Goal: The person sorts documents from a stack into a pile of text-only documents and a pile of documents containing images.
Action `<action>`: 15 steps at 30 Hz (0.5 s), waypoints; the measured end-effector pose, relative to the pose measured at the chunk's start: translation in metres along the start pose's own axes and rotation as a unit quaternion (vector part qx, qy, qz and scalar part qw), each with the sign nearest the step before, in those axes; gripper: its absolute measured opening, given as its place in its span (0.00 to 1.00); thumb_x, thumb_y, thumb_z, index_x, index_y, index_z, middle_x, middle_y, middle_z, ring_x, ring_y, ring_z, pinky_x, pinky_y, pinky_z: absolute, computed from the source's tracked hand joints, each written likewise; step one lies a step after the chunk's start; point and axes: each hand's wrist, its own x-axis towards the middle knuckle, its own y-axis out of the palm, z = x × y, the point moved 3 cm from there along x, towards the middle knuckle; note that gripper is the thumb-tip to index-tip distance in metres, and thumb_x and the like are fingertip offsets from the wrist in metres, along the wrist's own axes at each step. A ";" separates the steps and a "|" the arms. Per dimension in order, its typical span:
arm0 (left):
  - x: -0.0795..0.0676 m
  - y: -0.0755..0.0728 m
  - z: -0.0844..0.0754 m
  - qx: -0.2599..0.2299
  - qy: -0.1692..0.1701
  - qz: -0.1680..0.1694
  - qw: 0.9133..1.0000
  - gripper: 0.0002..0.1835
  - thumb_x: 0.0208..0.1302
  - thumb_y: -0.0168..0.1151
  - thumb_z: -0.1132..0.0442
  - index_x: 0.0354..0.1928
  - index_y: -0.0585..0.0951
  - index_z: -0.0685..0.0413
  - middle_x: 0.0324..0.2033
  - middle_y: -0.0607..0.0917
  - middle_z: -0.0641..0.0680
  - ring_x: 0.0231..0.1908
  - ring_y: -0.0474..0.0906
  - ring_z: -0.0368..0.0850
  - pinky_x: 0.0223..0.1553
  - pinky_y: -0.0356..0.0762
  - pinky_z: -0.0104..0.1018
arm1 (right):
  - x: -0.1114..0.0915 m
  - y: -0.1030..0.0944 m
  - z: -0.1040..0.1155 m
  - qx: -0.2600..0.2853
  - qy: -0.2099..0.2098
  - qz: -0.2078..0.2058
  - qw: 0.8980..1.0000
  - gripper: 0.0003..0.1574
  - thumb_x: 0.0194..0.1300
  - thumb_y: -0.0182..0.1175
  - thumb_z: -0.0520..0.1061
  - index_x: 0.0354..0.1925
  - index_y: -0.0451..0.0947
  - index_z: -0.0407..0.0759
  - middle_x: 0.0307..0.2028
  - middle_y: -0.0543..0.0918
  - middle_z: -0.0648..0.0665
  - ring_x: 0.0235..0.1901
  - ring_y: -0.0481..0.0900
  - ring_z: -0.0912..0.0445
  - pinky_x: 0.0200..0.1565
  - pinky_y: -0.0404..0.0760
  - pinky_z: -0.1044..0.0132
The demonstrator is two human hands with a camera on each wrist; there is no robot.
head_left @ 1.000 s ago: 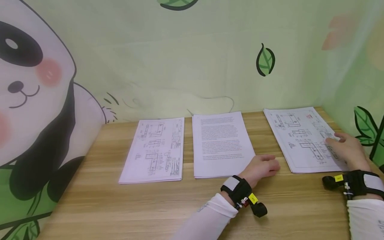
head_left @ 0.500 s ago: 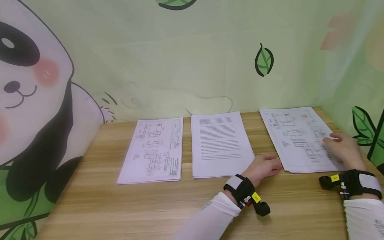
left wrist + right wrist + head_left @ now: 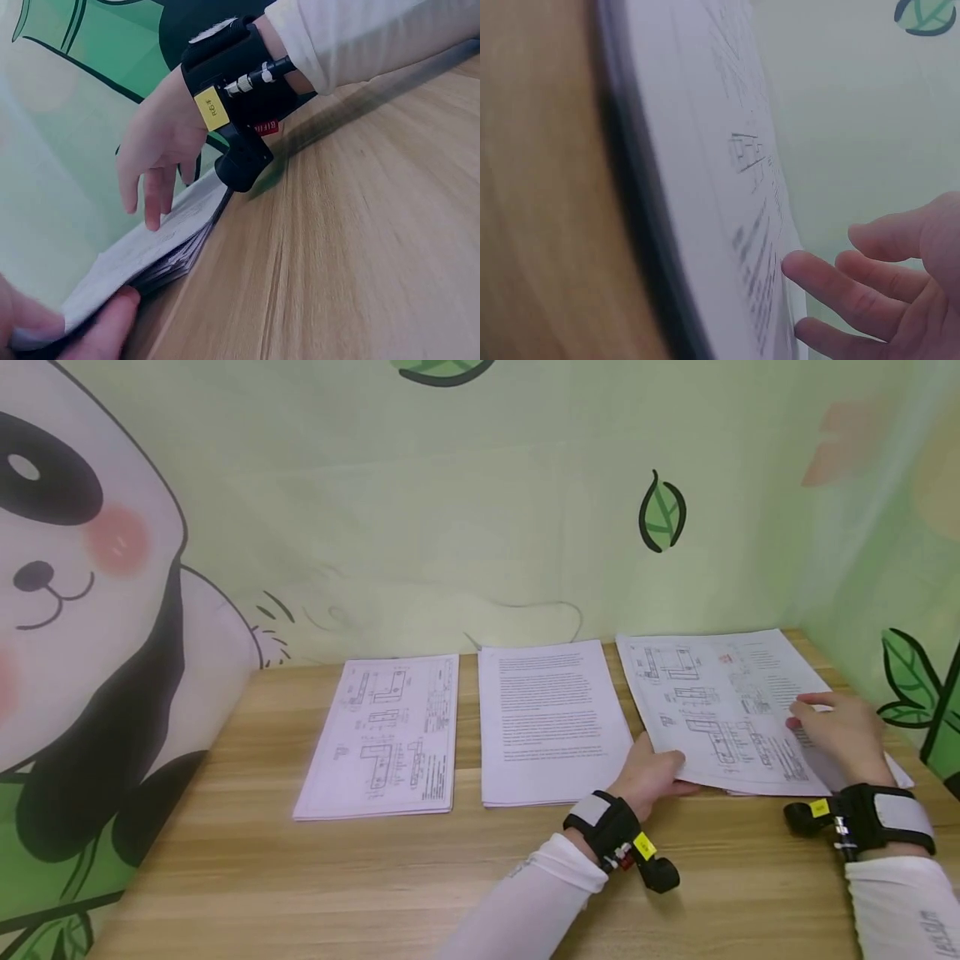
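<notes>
My left hand (image 3: 651, 777) pinches the lower left edge of a drawing sheet (image 3: 697, 714), thumb above and fingers beneath. This sheet lies shifted left across the right-hand paper stack (image 3: 798, 660), where a text page shows beside it. In the left wrist view the sheet's edge is lifted a little at my left thumb (image 3: 109, 322). My right hand (image 3: 840, 731) is over the right part of the papers, fingers loosely bent. Its fingertips touch the paper or nearly so in the right wrist view, with nothing gripped.
A stack of text pages (image 3: 551, 727) lies mid-table, close to my left hand. Farther left is another stack of drawings (image 3: 382, 735). The wooden table (image 3: 337, 885) meets a printed backdrop (image 3: 450, 527) behind the papers. Black straps with small cameras circle both wrists.
The top drawing sheet has slid left off its stack, uncovering a text page. My left hand has taken hold of its edge. The right hand has shifted slightly left.
</notes>
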 end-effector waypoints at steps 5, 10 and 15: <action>-0.001 -0.006 -0.002 -0.012 0.010 -0.038 0.999 0.27 0.57 0.43 0.82 0.54 0.70 0.48 0.37 0.82 0.53 0.36 0.83 0.49 0.39 0.84 0.48 | -0.001 0.003 0.011 -0.021 -0.042 0.028 0.999 0.42 0.67 0.43 0.60 0.61 0.63 0.24 0.40 0.84 0.26 0.49 0.68 0.33 0.38 0.66 0.51; -0.007 -0.023 -0.013 -0.010 0.016 -0.061 0.998 0.28 0.58 0.43 0.78 0.57 0.69 0.45 0.36 0.80 0.51 0.33 0.83 0.49 0.34 0.84 0.44 | -0.001 0.011 0.023 0.035 -0.039 0.069 0.996 0.57 0.63 0.41 0.70 0.71 0.39 0.32 0.61 0.59 0.15 0.58 0.61 0.25 0.51 0.66 0.33; -0.018 -0.053 -0.033 0.012 0.047 -0.042 0.998 0.27 0.60 0.46 0.74 0.59 0.68 0.40 0.40 0.80 0.49 0.37 0.82 0.45 0.42 0.83 0.46 | -0.008 0.024 0.045 0.154 -0.031 0.128 0.979 0.64 0.58 0.38 0.76 0.71 0.18 0.44 0.65 0.55 0.23 0.59 0.62 0.33 0.55 0.65 0.37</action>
